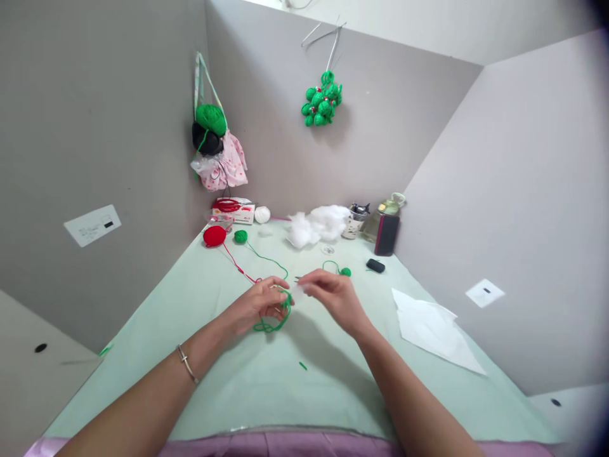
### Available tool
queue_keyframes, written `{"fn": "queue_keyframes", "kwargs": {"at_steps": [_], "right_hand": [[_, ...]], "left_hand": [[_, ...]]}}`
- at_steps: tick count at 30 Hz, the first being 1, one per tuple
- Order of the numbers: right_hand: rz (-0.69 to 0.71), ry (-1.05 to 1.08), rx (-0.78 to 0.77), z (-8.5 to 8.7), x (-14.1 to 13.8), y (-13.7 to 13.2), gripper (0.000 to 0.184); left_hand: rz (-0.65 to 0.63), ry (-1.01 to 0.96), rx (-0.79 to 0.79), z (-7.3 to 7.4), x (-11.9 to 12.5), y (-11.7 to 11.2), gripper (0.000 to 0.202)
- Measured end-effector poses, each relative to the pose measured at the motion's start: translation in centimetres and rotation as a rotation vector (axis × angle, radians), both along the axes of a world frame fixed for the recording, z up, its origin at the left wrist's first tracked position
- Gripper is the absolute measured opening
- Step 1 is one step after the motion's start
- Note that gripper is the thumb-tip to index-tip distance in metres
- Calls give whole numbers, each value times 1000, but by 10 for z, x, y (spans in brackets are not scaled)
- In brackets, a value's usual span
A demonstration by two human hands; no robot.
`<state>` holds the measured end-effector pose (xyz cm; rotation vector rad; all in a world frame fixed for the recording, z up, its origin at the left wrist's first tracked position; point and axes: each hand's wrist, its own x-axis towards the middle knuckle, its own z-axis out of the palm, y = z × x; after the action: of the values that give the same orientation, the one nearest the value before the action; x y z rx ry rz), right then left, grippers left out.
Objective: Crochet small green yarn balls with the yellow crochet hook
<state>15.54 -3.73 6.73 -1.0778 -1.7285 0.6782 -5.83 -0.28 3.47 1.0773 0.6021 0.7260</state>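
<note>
My left hand (pixel 264 299), over the middle of the table, is closed round green yarn (pixel 287 304), part of it a small crocheted-looking piece mostly hidden by the fingers. Loose strands of the yarn loop below that hand. Just to the right, my right hand (pixel 333 295) pinches a small wisp of white stuffing (pixel 298 291) close to the yarn. A thin dark metal tip (pixel 297 277) shows beside the right fingertips; what it belongs to is hidden. Farther back lies a fluffy heap of white stuffing (pixel 316 226).
A red yarn ball (pixel 214 236) and small green balls (pixel 241 237) (pixel 345 271) lie beyond the hands. A pen cup (pixel 354 223), a bottle (pixel 391 204), a phone (pixel 387 235) and a black case (pixel 375 265) stand or lie back right. White sheets (pixel 435 330) lie at right.
</note>
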Motion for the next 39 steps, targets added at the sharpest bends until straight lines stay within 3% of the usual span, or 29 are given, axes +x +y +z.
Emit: {"fn": "queue_keyframes", "kwargs": {"at_steps": [4, 11, 20, 26, 31, 39], "right_hand": [[-22, 54, -28, -4, 3, -1, 16], [-134, -98, 128, -21, -12, -6, 20], [-105, -274, 308, -31, -22, -9, 20], [-171, -186, 213, -30, -7, 1, 20], [-103, -163, 111, -21, -6, -2, 17], [-200, -230, 188, -28, -15, -7, 18]], "left_hand": [[209, -2, 37, -6, 18, -4, 37], [318, -30, 52, -3, 41, -20, 40], [380, -73, 58, -6, 38, -22, 43], [392, -61, 51, -7, 34, -22, 38], [406, -63, 76, -10, 36, -22, 34], [393, -101, 139, -15, 40, -24, 34]]}}
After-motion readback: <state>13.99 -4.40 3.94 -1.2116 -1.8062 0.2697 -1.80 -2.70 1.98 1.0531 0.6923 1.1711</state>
